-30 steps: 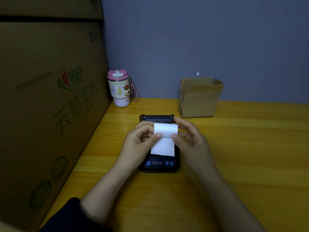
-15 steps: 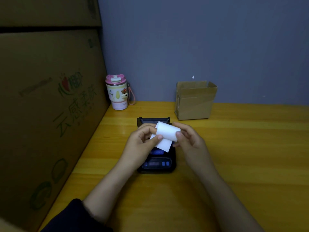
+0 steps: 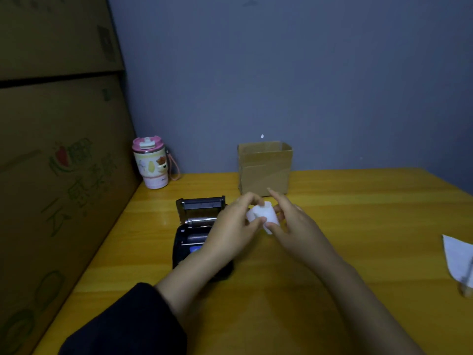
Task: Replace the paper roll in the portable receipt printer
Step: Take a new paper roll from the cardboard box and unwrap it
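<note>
A black portable receipt printer [image 3: 190, 238] lies on the yellow wooden table [image 3: 358, 226] with its lid [image 3: 201, 203] tipped up at the far end; the paper bay under it looks hollow. To the right of the printer, above the table, both hands hold a small white paper roll [image 3: 265, 216]. My left hand [image 3: 233, 226] pinches its left side with thumb and fingers. My right hand [image 3: 294, 224] grips its right side, forefinger raised. My left forearm covers the printer's near right part.
A small open cardboard box [image 3: 265, 167] stands behind the hands. A pink-lidded cup [image 3: 152, 165] sits in the far left corner. Large cartons [image 3: 58, 162] wall the left side. At the right edge lie a white sheet of paper [image 3: 458, 254] and a small object.
The paper roll, held over the printer with its tail hanging down, has been carried to the right and off the printer; the tail no longer hangs. The view turned right.
</note>
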